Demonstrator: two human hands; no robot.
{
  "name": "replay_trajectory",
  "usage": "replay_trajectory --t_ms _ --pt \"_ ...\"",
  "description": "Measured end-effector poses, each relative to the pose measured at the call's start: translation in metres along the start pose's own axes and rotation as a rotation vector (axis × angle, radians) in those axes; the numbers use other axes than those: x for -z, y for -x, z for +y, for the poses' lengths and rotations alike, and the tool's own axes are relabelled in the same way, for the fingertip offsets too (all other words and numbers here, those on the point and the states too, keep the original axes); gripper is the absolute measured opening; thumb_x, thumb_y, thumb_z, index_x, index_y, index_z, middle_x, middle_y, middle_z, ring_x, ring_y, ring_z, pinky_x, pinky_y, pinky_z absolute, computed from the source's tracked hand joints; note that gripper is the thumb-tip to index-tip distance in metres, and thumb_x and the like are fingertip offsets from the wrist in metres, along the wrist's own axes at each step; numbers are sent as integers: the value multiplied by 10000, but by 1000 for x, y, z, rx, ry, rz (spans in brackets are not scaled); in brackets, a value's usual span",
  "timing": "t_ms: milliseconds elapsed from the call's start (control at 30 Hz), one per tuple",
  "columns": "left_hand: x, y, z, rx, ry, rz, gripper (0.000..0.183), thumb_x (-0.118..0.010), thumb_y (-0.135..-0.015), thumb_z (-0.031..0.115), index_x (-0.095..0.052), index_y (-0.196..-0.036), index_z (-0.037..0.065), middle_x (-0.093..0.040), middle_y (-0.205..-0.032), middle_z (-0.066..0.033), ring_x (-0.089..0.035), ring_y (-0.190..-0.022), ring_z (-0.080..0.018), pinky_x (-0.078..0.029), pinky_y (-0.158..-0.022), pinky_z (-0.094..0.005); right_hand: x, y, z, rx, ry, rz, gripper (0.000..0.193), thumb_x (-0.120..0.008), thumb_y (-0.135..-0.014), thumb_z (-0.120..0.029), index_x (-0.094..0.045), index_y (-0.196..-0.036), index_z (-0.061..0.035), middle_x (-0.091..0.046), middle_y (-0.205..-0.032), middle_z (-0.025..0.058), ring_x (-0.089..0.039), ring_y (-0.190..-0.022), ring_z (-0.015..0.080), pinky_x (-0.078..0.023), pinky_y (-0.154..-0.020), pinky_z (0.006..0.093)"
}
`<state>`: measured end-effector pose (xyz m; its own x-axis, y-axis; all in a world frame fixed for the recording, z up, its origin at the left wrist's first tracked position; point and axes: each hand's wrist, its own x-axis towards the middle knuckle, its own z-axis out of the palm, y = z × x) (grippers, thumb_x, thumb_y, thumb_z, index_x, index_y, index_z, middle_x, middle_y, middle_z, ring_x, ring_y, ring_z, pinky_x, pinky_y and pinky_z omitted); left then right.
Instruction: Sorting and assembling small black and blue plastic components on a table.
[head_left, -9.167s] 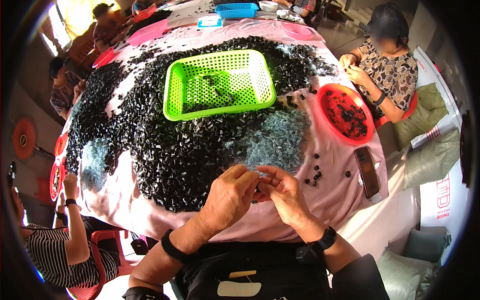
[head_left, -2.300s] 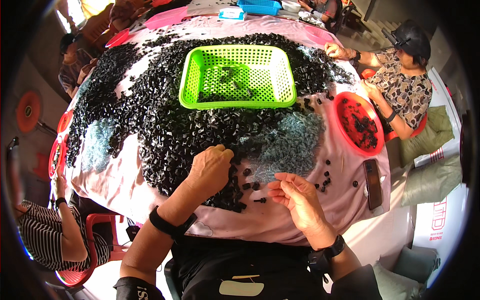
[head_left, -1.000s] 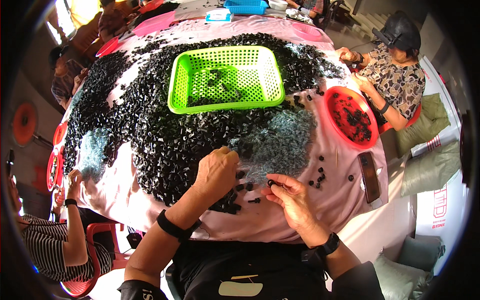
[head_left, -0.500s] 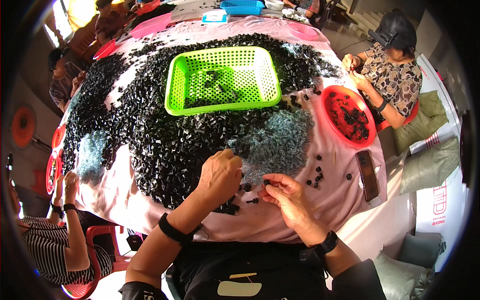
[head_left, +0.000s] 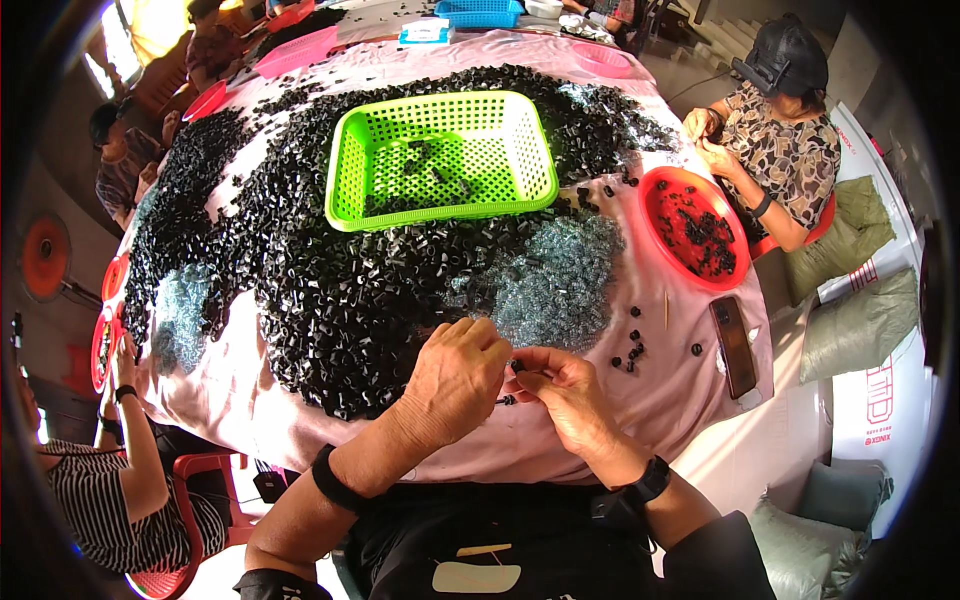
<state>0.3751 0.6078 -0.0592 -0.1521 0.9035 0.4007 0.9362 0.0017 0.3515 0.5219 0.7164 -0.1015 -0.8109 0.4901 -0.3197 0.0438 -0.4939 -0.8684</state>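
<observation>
My left hand (head_left: pixel 455 372) has its fingers bent together beside my right hand; its fingertips are turned away, so what they hold is hidden. Between the thumb and fingers of my right hand (head_left: pixel 565 395) is a small black plastic part (head_left: pixel 517 366). Both hands meet over the near edge of a pink cloth (head_left: pixel 470 455). Just beyond them lie a large heap of black plastic parts (head_left: pixel 340 320) and a pile of small clear bluish pieces (head_left: pixel 560 285). A few round black parts (head_left: pixel 632 357) rest to the right of my right hand.
A green basket (head_left: pixel 440 215) with some black parts stands on the heap. To the right are a red bowl (head_left: pixel 652 240), a phone (head_left: pixel 735 345) and a thin stick (head_left: pixel 666 312). Co-workers sit at both sides, one on the right (head_left: pixel 785 150), another at lower left (head_left: pixel 110 490).
My left hand has moved right and nearer to me, up against my right hand. The right hand has shifted slightly left. The lower-left co-worker's hands have moved toward a red bowl.
</observation>
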Motion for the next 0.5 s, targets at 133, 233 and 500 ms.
replay_trajectory --t_ms 133,233,500 --pt "1 1 3 -26 -13 -14 114 -677 -754 65 -603 -841 59 -543 -812 -80 -573 -775 -279 -466 -678 -401 2 0 2 4 54 -7 273 -662 -899 35 -647 -1171 19 -693 -995 50 -684 -853 116 -539 -754 227" --pt "-2 2 3 -32 -2 -28 130 -678 -750 58 -608 -860 61 -543 -825 -79 -575 -792 -275 -468 -687 -397 2 0 6 35 36 -10 298 -670 -882 55 -644 -1177 21 -690 -993 52 -671 -866 111 -542 -769 232" --pt "-11 11 16 169 232 62 135 -649 -804 -16 -650 -940 -13 -597 -785 -130 -630 -710 -339 -533 -613 -397 0 0 7 100 55 -5 303 -674 -862 88 -659 -1156 16 -680 -1023 56 -652 -892 114 -551 -796 242"
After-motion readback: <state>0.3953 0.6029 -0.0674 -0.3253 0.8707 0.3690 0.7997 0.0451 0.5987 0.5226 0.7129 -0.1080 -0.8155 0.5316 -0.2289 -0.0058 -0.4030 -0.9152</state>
